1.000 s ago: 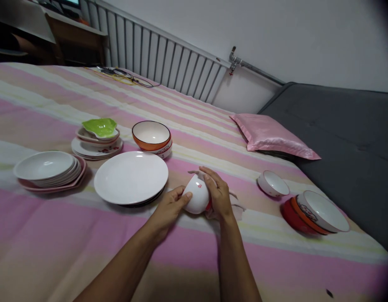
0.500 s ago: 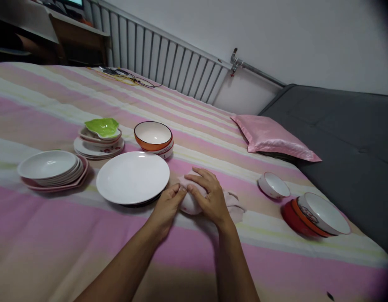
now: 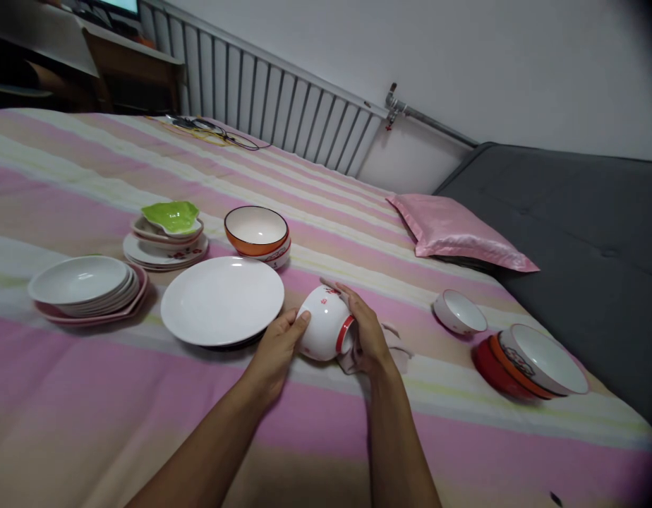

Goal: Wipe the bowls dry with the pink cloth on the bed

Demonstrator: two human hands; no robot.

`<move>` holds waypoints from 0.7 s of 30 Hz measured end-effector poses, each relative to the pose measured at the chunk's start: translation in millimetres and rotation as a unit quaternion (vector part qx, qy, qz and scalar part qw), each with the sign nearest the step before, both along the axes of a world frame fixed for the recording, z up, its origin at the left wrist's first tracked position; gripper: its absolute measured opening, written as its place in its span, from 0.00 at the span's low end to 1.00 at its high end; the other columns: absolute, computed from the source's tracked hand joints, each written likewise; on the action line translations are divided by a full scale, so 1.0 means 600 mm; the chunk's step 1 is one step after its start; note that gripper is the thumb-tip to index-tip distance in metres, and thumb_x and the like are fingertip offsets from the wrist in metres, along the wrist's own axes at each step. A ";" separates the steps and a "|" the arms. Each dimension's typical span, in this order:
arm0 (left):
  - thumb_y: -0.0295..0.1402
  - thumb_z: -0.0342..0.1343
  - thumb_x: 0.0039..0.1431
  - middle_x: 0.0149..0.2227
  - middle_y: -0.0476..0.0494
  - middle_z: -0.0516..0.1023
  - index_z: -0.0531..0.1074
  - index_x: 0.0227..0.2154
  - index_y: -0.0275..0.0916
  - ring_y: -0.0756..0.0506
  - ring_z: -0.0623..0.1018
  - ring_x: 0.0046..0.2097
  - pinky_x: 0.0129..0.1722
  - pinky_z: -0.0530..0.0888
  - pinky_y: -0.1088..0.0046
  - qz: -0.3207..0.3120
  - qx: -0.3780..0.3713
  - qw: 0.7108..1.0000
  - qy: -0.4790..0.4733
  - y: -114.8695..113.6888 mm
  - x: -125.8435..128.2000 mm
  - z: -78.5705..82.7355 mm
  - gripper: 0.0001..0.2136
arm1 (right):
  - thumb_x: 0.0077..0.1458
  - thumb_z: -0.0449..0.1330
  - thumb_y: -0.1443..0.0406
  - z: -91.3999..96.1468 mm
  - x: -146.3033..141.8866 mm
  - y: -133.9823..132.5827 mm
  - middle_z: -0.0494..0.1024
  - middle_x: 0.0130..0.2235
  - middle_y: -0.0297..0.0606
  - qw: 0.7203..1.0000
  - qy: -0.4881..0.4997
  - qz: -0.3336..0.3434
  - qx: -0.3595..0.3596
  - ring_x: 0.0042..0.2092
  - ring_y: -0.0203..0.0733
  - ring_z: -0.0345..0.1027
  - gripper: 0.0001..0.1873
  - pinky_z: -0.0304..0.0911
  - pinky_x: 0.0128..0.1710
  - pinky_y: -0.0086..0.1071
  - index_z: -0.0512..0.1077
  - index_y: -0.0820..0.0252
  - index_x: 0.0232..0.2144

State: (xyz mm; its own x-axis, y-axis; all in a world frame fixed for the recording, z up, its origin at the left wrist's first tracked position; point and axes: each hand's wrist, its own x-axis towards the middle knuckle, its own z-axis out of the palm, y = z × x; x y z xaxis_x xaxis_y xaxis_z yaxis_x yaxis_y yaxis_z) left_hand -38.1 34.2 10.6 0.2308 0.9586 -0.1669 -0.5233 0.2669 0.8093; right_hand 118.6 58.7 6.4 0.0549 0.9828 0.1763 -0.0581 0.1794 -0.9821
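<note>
A white bowl (image 3: 322, 326) with red marks and a red foot ring is tipped on its side between my hands, its base turned to the right. My left hand (image 3: 277, 346) grips its left side, thumb on the outer wall. A pale pink cloth (image 3: 397, 347) lies bunched under and beside my right hand (image 3: 365, 331), which presses part of it against the bowl's base and far side; those fingers are partly hidden. Just left of the bowl, a large white plate (image 3: 223, 300) tops a stack.
Small white dishes (image 3: 82, 279) and a green leaf-shaped dish (image 3: 172, 216) top stacks on the left. Behind the plate sit stacked orange bowls (image 3: 257, 231). Rightward are a small bowl (image 3: 460, 312), tilted stacked bowls (image 3: 540, 360) and a pink pillow (image 3: 458, 229). Cables (image 3: 209, 130) lie farther back.
The cloth that covered the bowl has been drawn off to the right. My right hand has shifted from the top to the base side, so the bowl's white wall and foot ring show.
</note>
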 end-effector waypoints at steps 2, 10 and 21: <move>0.45 0.65 0.48 0.35 0.39 0.81 0.74 0.45 0.30 0.47 0.76 0.32 0.34 0.70 0.74 0.001 -0.002 1.000 -0.009 0.000 0.001 0.000 0.25 | 0.59 0.55 0.54 0.007 0.003 -0.004 0.71 0.58 0.38 0.996 -0.083 0.008 0.040 0.62 0.47 0.59 0.20 0.49 0.63 0.47 0.73 0.52 0.51; 0.43 0.67 0.45 0.37 0.41 0.80 0.74 0.44 0.34 0.45 0.77 0.36 0.33 0.69 0.75 -0.002 0.008 0.999 -0.035 0.004 0.001 -0.004 0.25 | 0.59 0.57 0.60 0.053 -0.014 -0.031 0.69 0.60 0.33 0.920 -0.355 0.060 0.155 0.63 0.45 0.55 0.14 0.42 0.65 0.49 0.76 0.44 0.47; 0.47 0.63 0.50 0.36 0.38 0.80 0.72 0.48 0.31 0.45 0.76 0.34 0.32 0.69 0.74 -0.024 0.015 1.000 -0.004 0.000 0.006 -0.006 0.28 | 0.61 0.54 0.55 0.031 0.002 -0.017 0.70 0.58 0.37 0.958 -0.266 0.016 0.105 0.62 0.44 0.57 0.18 0.50 0.63 0.45 0.72 0.49 0.52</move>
State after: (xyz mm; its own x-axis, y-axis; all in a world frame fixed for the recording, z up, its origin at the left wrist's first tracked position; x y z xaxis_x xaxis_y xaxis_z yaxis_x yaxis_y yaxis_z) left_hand -34.4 34.4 7.2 0.2773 0.9510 -0.1370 -0.5170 0.2679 0.8130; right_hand 120.0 48.3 24.7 -0.1280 0.9220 0.3655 0.4313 0.3836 -0.8166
